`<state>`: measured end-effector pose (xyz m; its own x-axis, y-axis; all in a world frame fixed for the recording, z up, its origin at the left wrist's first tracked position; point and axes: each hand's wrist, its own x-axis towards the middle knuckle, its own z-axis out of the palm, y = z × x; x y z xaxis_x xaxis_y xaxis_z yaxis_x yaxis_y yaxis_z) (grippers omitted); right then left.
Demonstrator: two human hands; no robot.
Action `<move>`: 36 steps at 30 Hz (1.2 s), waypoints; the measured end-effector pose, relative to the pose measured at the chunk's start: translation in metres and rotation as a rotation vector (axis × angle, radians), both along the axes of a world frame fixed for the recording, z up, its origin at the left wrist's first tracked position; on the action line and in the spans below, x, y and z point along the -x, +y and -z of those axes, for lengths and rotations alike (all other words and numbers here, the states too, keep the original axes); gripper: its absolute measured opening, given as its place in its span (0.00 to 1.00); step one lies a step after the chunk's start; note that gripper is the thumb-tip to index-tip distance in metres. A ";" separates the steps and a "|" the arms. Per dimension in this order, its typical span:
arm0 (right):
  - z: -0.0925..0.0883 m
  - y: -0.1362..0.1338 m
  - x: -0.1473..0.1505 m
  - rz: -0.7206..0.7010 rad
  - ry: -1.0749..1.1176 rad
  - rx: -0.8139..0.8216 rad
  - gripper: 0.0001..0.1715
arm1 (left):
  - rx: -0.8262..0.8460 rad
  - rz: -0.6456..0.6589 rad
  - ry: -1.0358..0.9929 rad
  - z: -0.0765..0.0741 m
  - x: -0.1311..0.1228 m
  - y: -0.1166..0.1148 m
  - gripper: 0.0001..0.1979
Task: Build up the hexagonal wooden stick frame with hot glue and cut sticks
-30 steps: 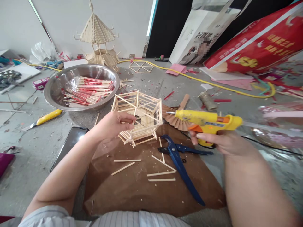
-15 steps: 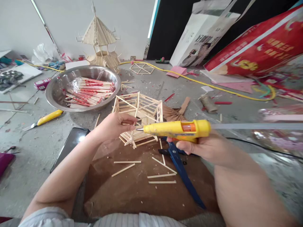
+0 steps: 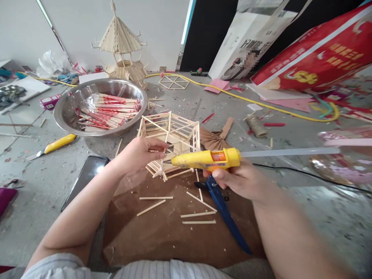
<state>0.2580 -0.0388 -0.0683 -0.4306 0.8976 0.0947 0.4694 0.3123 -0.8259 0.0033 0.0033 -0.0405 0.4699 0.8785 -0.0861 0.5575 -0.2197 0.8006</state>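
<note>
My right hand (image 3: 232, 180) is wrapped round a yellow hot glue gun (image 3: 203, 158), with a long clear glue stick (image 3: 290, 152) sticking out of its back. The gun's nozzle points left, close to the fingertips of my left hand (image 3: 145, 150). That hand pinches the near left side of a many-sided model (image 3: 174, 122) built of thin wooden sticks. My fingers hide the exact spot they grip. Below the model, several loose wooden sticks (image 3: 199, 214) lie on a brown board (image 3: 139, 240). Blue-handled cutters (image 3: 225, 217) rest beside them, partly under my right hand.
A steel bowl (image 3: 59, 112) with packs of red-ended sticks stands at left, near a yellow utility knife (image 3: 58, 144) and a phone (image 3: 85, 180). Behind are a stick pagoda (image 3: 119, 38), a flat stick frame (image 3: 174, 82), a yellow cable (image 3: 232, 95) and a red bag (image 3: 319, 50).
My right hand has drawn the glue gun slightly left and down, its nozzle now by the model near my left fingertips. My left hand has stayed almost still.
</note>
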 end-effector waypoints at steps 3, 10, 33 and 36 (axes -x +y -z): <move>-0.001 0.000 0.003 -0.002 0.014 -0.005 0.23 | -0.006 -0.002 -0.005 0.000 0.000 0.000 0.17; -0.002 0.001 0.006 -0.013 0.042 -0.018 0.22 | -0.019 0.008 -0.021 0.003 0.001 0.001 0.17; -0.003 0.001 0.005 0.009 0.062 -0.006 0.21 | 0.000 0.005 -0.002 0.002 0.001 0.000 0.17; -0.003 0.000 0.004 0.011 0.066 0.008 0.21 | 0.003 0.007 -0.007 0.002 0.001 0.000 0.17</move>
